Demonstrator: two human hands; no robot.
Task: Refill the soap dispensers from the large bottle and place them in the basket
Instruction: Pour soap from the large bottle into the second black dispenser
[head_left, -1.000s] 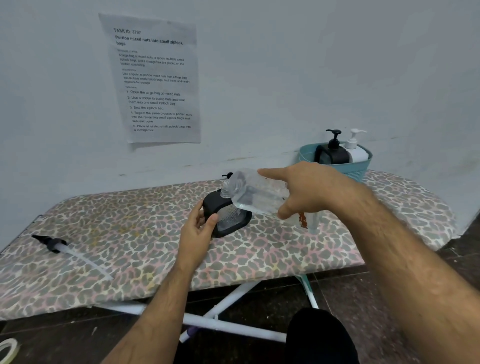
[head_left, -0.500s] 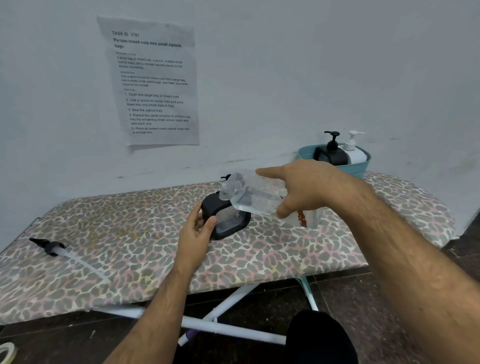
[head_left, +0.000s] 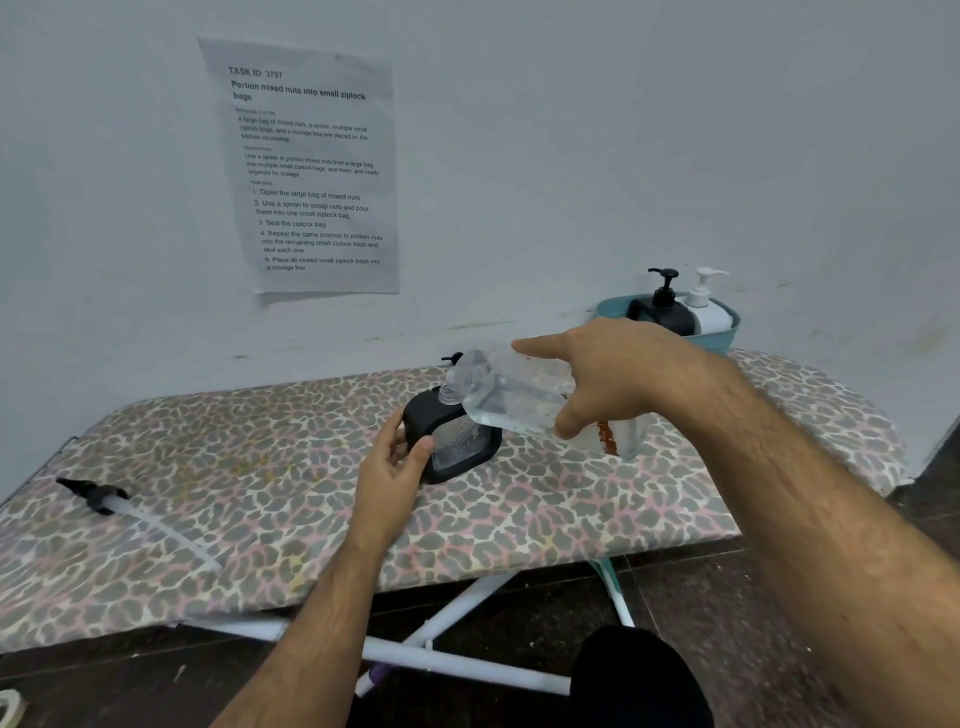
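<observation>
My right hand (head_left: 618, 379) grips the large clear bottle (head_left: 511, 389), tipped on its side with its open neck over the mouth of a black-framed soap dispenser (head_left: 457, 441) standing on the ironing board (head_left: 260, 499). My left hand (head_left: 395, 467) holds that dispenser by its left side, thumb on the front frame. Its pump is off. A black pump head with a long clear tube (head_left: 111, 501) lies on the board at the far left. A teal basket (head_left: 722, 332) at the back right holds a black dispenser (head_left: 665, 306) and a white dispenser (head_left: 706, 309), both with pumps on.
The leopard-print ironing board stands against a white wall with a printed paper sheet (head_left: 311, 166) taped above it. A small black part (head_left: 451, 358) shows behind the bottle neck. White board legs (head_left: 441, 654) cross below over a dark floor.
The bottle stays tipped over the dispenser, and both hands keep their hold. The view has shifted slightly; nothing else on the board has moved.
</observation>
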